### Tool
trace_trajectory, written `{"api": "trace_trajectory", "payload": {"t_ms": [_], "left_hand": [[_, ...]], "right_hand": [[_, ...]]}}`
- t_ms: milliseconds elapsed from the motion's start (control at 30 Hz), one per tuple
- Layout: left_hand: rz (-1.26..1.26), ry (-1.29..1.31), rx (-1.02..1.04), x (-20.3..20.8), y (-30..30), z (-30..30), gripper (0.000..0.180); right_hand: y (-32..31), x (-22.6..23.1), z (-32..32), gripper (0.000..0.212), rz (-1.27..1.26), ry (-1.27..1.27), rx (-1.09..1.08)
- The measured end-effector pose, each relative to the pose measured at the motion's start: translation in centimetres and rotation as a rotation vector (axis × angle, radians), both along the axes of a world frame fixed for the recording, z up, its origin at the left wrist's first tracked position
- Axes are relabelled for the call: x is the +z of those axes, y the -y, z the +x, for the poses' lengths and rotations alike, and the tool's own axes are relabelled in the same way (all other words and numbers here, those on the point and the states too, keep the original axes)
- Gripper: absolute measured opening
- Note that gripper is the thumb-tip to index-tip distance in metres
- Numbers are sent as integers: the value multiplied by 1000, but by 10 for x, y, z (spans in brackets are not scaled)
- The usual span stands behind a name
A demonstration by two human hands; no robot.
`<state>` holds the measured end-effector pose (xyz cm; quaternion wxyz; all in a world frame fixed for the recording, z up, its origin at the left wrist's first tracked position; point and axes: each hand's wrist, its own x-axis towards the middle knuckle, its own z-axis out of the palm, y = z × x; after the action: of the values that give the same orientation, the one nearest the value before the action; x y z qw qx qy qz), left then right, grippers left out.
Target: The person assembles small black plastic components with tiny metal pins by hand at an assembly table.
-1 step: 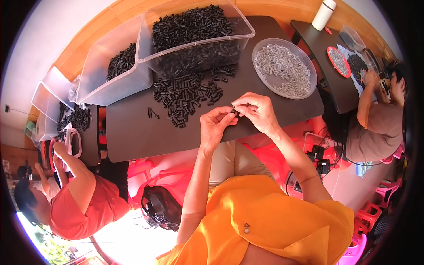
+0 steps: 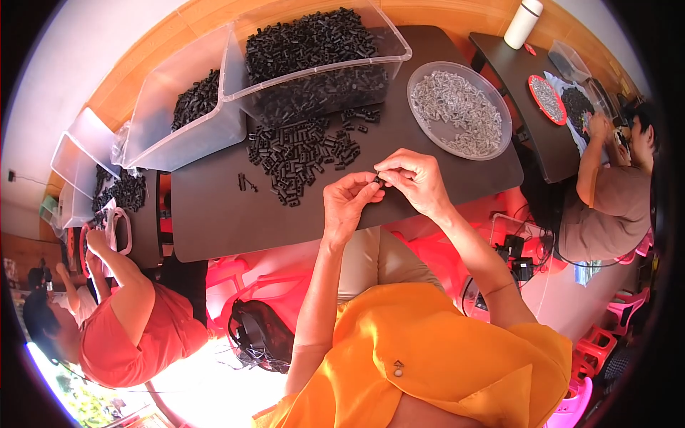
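Note:
Just past the table's near edge, my left hand (image 2: 345, 202) pinches a small black plastic piece (image 2: 379, 182) between thumb and fingertips. My right hand (image 2: 415, 180) meets it from the other side, its thumb and fingers pressed together at the piece; whatever they grip is too small to make out. Beyond my hands lies a loose heap of short black plastic pieces (image 2: 292, 160) on the dark table (image 2: 221, 221). A few similar ones (image 2: 247, 182) sit apart to its left. On the right stands a round clear tray (image 2: 422, 127) of small, shiny, clear or silvery parts (image 2: 464, 107).
Two clear plastic bins (image 2: 314, 71) (image 2: 160, 146) with black pieces stand at the table's back. A co-worker in red (image 2: 135, 328) sits left, another in brown (image 2: 606, 207) right at a second table (image 2: 524, 107). A black bag (image 2: 260, 335) rests on a red chair (image 2: 285, 289).

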<state>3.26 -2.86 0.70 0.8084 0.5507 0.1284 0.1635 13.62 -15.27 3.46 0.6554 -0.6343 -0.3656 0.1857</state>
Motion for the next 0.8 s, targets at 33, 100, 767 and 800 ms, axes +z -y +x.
{"api": "trace_trajectory", "payload": {"t_ms": [33,100,767,800], "left_hand": [[0,-1,0,-1,0,0,15],[-17,20,7,-2,1,0,15],[-91,12,-100,-3,-7,-2,14],[-99,26,-116,-4,-7,-2,14]], "right_hand": [[0,-1,0,10,9,45,-1],[-1,-1,-1,10,7,62,-8],[-2,-15,-10,6,189,5,-31],[-1,-14,-10,5,195,-35,4]]}}
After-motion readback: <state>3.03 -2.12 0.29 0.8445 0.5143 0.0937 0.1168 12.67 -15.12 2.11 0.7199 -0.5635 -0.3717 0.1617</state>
